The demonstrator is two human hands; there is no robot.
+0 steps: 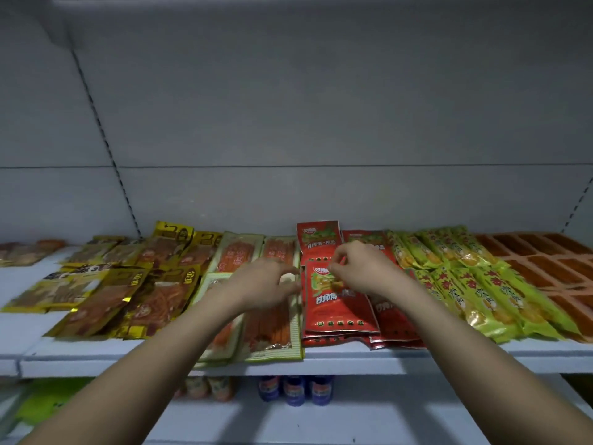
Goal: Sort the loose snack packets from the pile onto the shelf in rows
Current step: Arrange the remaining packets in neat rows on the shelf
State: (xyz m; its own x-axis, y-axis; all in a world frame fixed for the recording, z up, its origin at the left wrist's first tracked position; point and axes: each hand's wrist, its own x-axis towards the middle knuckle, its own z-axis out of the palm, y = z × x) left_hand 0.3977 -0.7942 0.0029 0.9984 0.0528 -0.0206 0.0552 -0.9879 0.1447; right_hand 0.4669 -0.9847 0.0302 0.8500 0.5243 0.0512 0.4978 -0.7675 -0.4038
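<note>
The right hand (359, 268) has thumb and forefinger pinched on the top edge of the front red packet (337, 300), which lies flat on the white shelf (321, 364) at the head of a red stack; whether the packet is lifted off the one beneath cannot be told. The left hand (266, 284) hovers just left of that red packet with fingers curled and spread, gripping nothing that shows, its fingertips close to the packet's left edge. The red packet carries a small white oval logo at the top, a picture of green and yellow food, and large white Chinese characters across the middle; the print is too blurred to read with confidence. Behind it lies another red packet (317, 239) of the same design, and to its right a second red stack (394, 319). Directly left of the red packet, under the left forearm, lie clear packets with green striped borders (272, 335) holding orange sticks. Farther left of it sits a loose jumble of gold-and-yellow packets (128, 290) with black writing, overlapping at odd angles. Right of the red stacks lie rows of lime-green packets (481, 293) with red Chinese characters, and beyond them flat orange-brown packets (552, 261) in a grid. Below the shelf edge, under the red packet, stand small blue-labelled bottles (295, 388), blurred.
</note>
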